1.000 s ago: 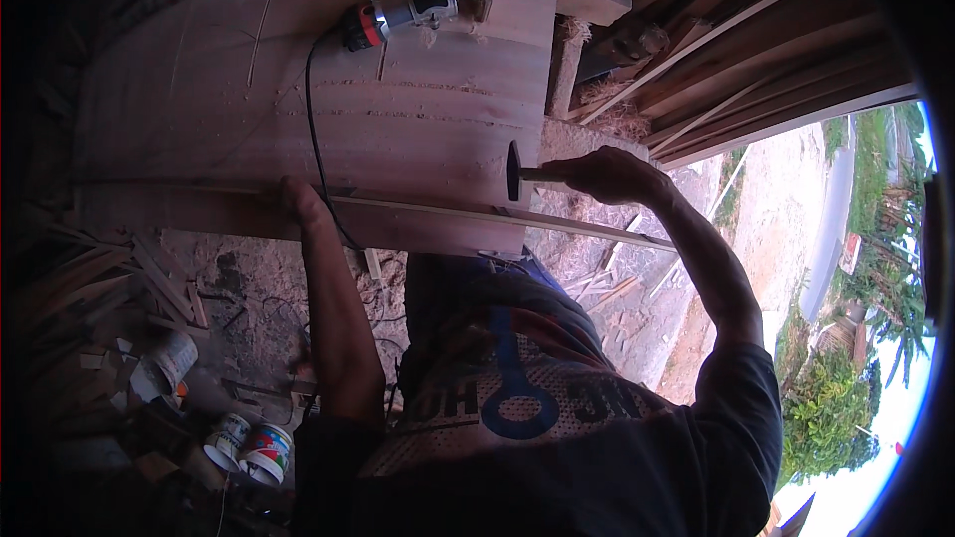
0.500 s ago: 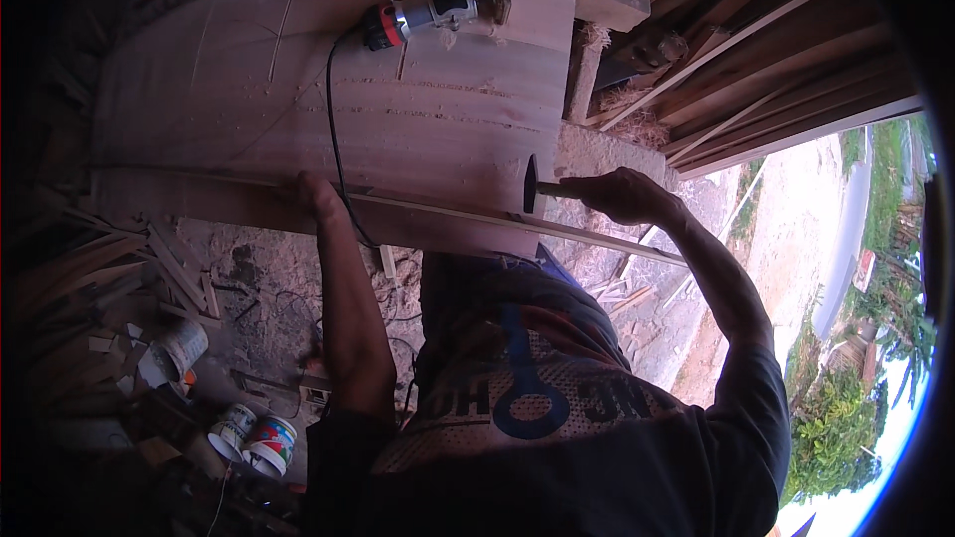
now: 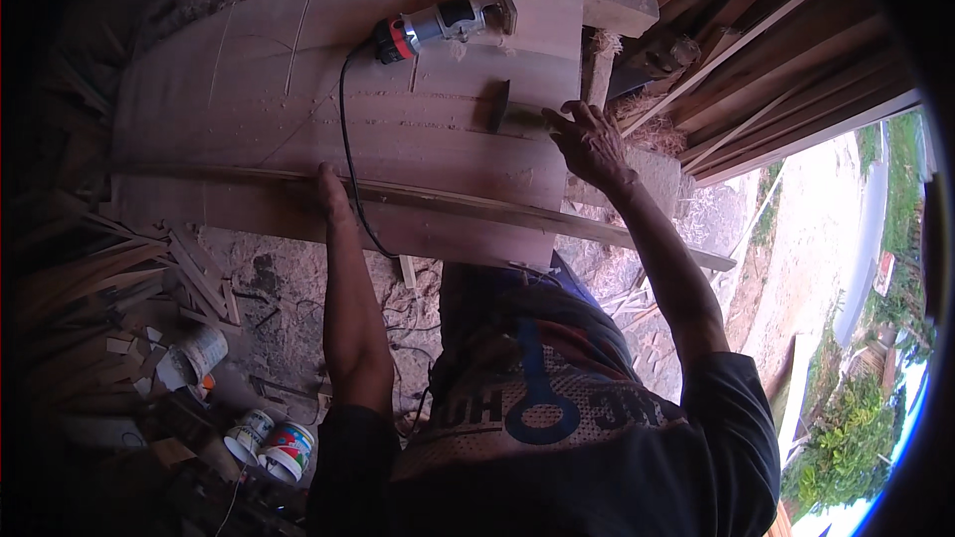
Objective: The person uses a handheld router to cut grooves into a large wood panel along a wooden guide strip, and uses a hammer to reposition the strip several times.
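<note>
My left hand (image 3: 333, 193) is closed round the long wooden strip (image 3: 458, 203), its thumb on the upper edge and its other fingers mostly hidden. The strip runs across the near part of a wide wooden panel (image 3: 477, 154), and its right end sticks out past the panel. Over the panel's right edge is my right hand (image 3: 594, 147), fingers apart. Just beyond those fingertips lies a hammer (image 3: 500, 106), dark head to the left, its handle blurred and pointing at the hand. Whether a fingertip still touches the handle is hard to see.
A trim router (image 3: 443, 25) lies on the panel's far side; its black cord (image 3: 344, 139) crosses the panel and passes over the strip near my left hand. Stacked boards (image 3: 796, 70) stand at the far right. Buckets (image 3: 288, 447) and wood offcuts (image 3: 189, 268) litter the left floor.
My right hand has moved away from me and slightly left with the hammer, and its fingers have opened from the handle. The strip has turned to show more of its face.
</note>
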The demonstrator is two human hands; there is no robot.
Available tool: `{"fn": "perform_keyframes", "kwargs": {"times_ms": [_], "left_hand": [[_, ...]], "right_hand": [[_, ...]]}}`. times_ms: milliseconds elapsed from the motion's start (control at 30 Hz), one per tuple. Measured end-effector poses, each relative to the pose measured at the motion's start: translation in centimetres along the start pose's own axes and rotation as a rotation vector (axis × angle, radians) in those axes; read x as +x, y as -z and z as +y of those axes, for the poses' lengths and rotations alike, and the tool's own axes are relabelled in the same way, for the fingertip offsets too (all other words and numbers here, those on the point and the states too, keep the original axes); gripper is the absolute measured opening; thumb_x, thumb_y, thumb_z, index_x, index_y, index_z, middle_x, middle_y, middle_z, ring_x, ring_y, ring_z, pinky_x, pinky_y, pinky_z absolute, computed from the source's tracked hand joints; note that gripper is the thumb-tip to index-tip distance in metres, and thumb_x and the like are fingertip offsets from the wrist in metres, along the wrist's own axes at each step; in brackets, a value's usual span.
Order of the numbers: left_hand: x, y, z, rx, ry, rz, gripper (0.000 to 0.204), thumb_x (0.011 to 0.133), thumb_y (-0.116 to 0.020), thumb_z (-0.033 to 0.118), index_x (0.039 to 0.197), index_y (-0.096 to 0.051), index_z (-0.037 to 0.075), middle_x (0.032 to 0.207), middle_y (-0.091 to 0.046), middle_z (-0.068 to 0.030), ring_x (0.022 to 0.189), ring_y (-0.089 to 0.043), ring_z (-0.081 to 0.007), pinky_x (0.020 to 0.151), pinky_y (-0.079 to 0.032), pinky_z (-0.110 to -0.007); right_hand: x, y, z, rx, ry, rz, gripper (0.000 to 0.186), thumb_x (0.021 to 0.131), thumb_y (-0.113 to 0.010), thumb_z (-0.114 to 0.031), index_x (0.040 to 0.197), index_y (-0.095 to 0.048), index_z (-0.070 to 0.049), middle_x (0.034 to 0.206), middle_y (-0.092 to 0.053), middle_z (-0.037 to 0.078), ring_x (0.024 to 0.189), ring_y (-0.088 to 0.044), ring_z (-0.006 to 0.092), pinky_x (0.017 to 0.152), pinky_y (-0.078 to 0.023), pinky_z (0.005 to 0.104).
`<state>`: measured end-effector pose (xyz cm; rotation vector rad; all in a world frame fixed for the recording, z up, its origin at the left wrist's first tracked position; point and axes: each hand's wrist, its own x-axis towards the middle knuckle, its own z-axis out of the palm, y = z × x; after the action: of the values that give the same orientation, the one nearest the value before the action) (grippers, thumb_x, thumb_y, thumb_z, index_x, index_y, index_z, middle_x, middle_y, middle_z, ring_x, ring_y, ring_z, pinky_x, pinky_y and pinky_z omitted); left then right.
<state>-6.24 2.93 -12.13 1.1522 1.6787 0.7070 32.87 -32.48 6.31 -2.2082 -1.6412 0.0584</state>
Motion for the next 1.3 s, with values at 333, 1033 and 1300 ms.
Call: {"fn": "perform_keyframes", "kwargs": {"times_ms": [333, 1033, 1300], "left_hand": [[-1.1, -1.8, 1.6, 0.295, -0.206, 0.212, 0.085, 0.085, -0.062, 0.058, 0.137, -0.049, -0.007, 0.135, -0.055, -0.0249, 0.128, -0.05, -0.0357, 0.11, -0.039, -0.044], [-2.4, 5.3, 7.8, 0.391, -0.563, 0.491, 0.112, 0.075, -0.083, 0.041, 0.157, -0.023, -0.006, 0.157, -0.036, -0.0303, 0.142, -0.043, -0.0402, 0.119, -0.035, -0.042], [-2.1, 5.2, 7.9, 0.36, -0.534, 0.529, 0.109, 0.069, -0.087, 0.038, 0.154, -0.033, -0.005, 0.154, -0.04, -0.0297, 0.14, -0.045, -0.0424, 0.118, -0.039, -0.046]], "right_hand": [[-11.6, 1.8, -6.3, 0.157, -0.156, -0.26, 0.07, 0.079, -0.081, -0.043, 0.134, -0.051, -0.012, 0.122, -0.059, 0.016, 0.112, -0.058, 0.0369, 0.096, -0.043, 0.0501], [-12.6, -0.7, -3.5, 0.283, -0.068, -0.229, 0.052, 0.08, -0.084, -0.032, 0.122, -0.063, -0.009, 0.112, -0.069, 0.012, 0.102, -0.067, 0.0336, 0.089, -0.051, 0.0454], [-11.5, -0.7, -3.4, 0.297, 0.027, -0.193, 0.05, 0.081, -0.084, -0.03, 0.119, -0.063, -0.006, 0.107, -0.07, 0.011, 0.097, -0.068, 0.0336, 0.087, -0.054, 0.0447]]}}
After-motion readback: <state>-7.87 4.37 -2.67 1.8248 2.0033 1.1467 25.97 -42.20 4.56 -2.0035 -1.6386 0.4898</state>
